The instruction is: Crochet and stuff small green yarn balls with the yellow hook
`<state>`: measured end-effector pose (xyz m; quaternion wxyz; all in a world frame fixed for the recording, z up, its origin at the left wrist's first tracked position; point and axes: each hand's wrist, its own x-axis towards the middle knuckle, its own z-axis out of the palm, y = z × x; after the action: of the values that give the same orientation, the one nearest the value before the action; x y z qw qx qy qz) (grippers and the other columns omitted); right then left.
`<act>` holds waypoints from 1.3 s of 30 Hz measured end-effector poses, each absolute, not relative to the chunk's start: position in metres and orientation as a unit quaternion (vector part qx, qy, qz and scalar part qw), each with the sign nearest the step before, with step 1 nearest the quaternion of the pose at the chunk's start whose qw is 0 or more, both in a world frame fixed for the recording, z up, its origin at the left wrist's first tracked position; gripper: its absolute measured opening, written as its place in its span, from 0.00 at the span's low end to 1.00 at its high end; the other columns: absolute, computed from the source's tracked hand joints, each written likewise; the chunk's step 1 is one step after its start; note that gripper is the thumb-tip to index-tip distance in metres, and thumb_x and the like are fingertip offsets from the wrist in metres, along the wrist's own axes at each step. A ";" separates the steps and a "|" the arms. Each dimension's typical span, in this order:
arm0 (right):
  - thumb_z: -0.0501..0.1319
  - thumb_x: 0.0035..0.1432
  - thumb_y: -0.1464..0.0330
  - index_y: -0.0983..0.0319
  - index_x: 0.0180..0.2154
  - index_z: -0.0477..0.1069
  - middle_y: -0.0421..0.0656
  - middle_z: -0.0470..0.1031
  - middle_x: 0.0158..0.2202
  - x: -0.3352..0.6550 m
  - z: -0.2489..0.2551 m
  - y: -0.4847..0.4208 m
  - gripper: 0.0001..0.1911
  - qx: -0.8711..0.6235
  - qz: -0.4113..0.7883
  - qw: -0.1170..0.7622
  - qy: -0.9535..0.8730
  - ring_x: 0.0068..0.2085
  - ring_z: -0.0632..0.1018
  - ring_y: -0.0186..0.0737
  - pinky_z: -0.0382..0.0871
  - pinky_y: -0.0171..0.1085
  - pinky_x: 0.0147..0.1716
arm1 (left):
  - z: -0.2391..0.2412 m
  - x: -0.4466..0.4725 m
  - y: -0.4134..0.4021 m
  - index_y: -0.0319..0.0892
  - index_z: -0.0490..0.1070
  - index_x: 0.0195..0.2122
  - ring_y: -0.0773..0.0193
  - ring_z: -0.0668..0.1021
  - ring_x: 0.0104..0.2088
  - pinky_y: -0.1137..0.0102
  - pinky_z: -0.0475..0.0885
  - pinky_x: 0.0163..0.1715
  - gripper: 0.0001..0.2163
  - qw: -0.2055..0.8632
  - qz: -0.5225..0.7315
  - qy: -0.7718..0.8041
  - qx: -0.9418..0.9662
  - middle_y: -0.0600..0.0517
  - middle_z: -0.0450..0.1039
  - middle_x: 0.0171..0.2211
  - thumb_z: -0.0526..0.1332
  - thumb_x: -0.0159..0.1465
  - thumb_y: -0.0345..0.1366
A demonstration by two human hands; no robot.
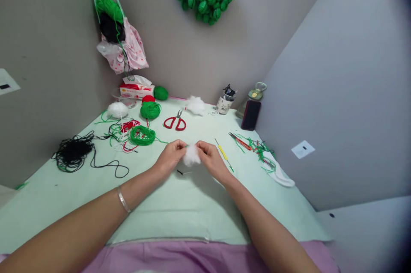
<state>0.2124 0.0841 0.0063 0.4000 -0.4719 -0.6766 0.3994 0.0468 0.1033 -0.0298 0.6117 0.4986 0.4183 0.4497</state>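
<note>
Between my hands, over the middle of the table, is a tuft of white fluffy stuffing [192, 155]. My left hand [171, 156] pinches its left side, where a speck of green shows at the fingertips. My right hand [210, 156] is closed on the tuft's right side. Just below lies a small dark-tipped pin-like piece [181, 172]. To the right of my right hand rests a yellow-handled crochet hook [222, 152]. Red-handled scissors [175, 122] lie beyond my hands, and a coil of green yarn [142, 135] sits to the left.
Tangled black yarn [73, 152] lies at far left. At the back are a tissue box [136, 91], green yarn balls [150, 110], more stuffing [195, 105] and a cup [225, 102]. A phone [251, 115], orange snips [240, 141] and yarn scraps [263, 153] occupy the right.
</note>
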 end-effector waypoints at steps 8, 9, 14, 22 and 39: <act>0.60 0.56 0.56 0.59 0.25 0.64 0.32 0.56 0.19 0.203 0.004 0.083 0.15 -0.516 0.374 0.404 -0.656 0.23 0.56 0.31 0.49 0.35 0.23 | -0.024 0.053 0.100 0.43 0.64 0.33 0.69 0.71 0.29 0.73 0.68 0.28 0.09 0.556 0.535 0.390 0.503 0.56 0.72 0.36 0.66 0.60 0.29; 0.60 0.55 0.56 0.59 0.25 0.64 0.32 0.55 0.19 0.203 0.003 0.085 0.15 -0.524 0.366 0.405 -0.654 0.22 0.56 0.31 0.49 0.35 0.23 | -0.021 0.053 0.098 0.43 0.63 0.32 0.69 0.71 0.28 0.74 0.66 0.27 0.10 0.565 0.533 0.381 0.502 0.57 0.72 0.34 0.66 0.58 0.30; 0.60 0.53 0.61 0.59 0.24 0.65 0.33 0.58 0.19 0.210 -0.001 0.089 0.11 -0.559 0.296 0.409 -0.658 0.24 0.57 0.32 0.49 0.35 0.26 | -0.008 0.046 0.090 0.43 0.66 0.32 0.67 0.71 0.29 0.72 0.68 0.30 0.09 0.629 0.482 0.351 0.499 0.58 0.68 0.29 0.67 0.58 0.38; 0.59 0.55 0.65 0.59 0.28 0.66 0.32 0.56 0.21 0.213 0.012 0.078 0.06 -0.522 0.309 0.369 -0.704 0.25 0.57 0.32 0.50 0.35 0.27 | -0.012 0.042 0.095 0.43 0.67 0.32 0.67 0.70 0.26 0.72 0.64 0.28 0.15 0.630 0.469 0.361 0.503 0.58 0.68 0.26 0.71 0.55 0.44; 0.62 0.51 0.61 0.58 0.23 0.63 0.32 0.55 0.19 0.210 0.000 0.090 0.12 -0.550 0.316 0.442 -0.634 0.24 0.55 0.31 0.48 0.35 0.24 | -0.011 0.047 0.092 0.43 0.69 0.33 0.63 0.73 0.30 0.69 0.68 0.33 0.11 0.581 0.509 0.365 0.519 0.55 0.71 0.29 0.66 0.60 0.45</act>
<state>0.2101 0.0896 0.0005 0.4423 -0.5501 -0.6338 0.3162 0.0470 0.0919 -0.0107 0.5813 0.5189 0.3651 0.5095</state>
